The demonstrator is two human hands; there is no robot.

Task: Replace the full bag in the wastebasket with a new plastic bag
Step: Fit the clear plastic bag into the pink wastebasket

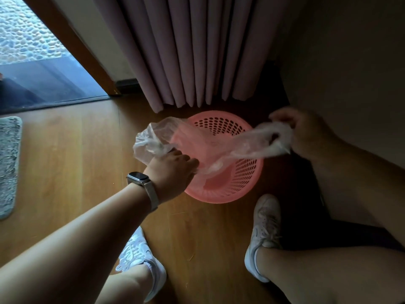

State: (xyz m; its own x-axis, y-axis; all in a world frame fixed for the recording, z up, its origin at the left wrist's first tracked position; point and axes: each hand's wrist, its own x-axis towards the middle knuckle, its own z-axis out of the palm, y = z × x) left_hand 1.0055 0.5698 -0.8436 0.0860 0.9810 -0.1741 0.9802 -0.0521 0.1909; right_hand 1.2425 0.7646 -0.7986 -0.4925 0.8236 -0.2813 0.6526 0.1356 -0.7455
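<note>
Over wastebasket [245, 181], both hands stretch plastic bag [210, 148].

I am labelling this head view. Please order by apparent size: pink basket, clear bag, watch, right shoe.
1. pink basket
2. clear bag, stretched between both hands, nearly as wide
3. right shoe, nearer the camera, so uncertain
4. watch

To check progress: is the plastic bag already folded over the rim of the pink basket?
No, the plastic bag hangs stretched between both hands above the basket.
</note>
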